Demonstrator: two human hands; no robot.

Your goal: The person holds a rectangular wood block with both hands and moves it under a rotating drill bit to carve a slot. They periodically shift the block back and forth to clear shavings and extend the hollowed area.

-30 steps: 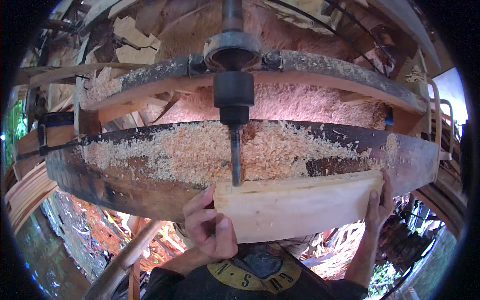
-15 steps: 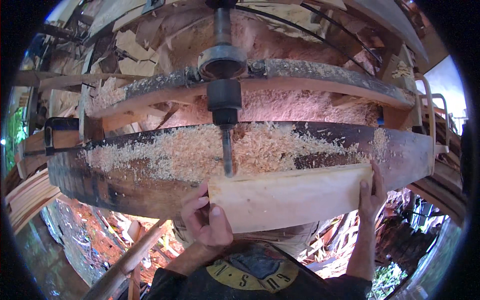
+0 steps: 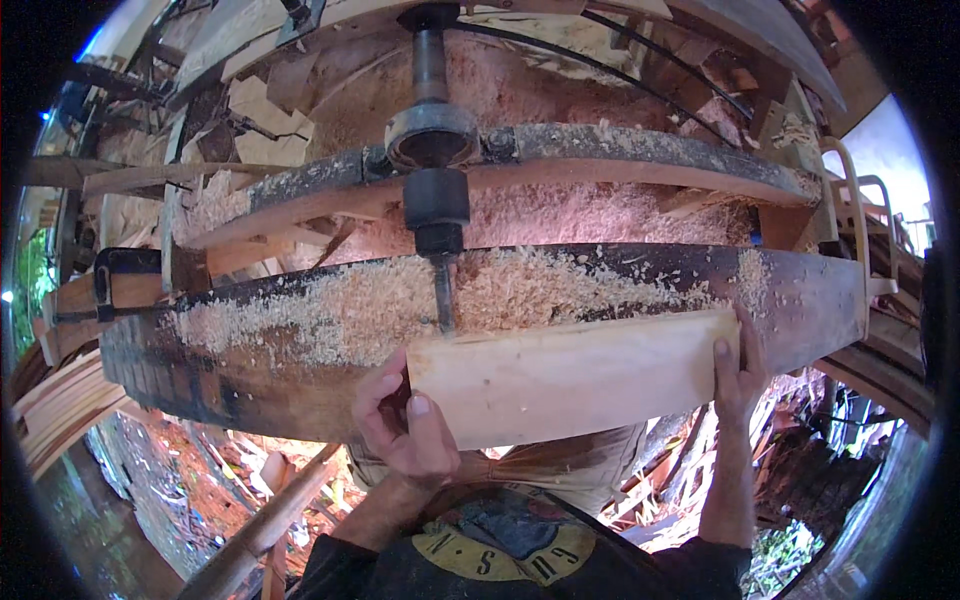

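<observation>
A pale wooden board (image 3: 570,385) lies tilted at the near edge of a dark work table, gripped at both ends. My left hand (image 3: 405,425) is closed around its left end, thumb on the near face and fingers at the end. At the right end my right hand (image 3: 738,370) holds it, thumb on the face and fingers behind. A drill bit (image 3: 444,300) in a black chuck (image 3: 436,205) sticks down just behind the board's far left corner. Whether the bit touches the wood I cannot tell.
Wood shavings (image 3: 330,305) are heaped over the work table (image 3: 250,390). Behind it a wooden beam (image 3: 640,155) carries the spindle's bearing (image 3: 432,135). A clamp (image 3: 105,280) grips at the left. A round pole (image 3: 260,525) slants up from the lower left.
The board and both hands sit slightly higher and further left in the picture. The spindle also appears shifted left, and the view has moved a little. Both hands keep their hold.
</observation>
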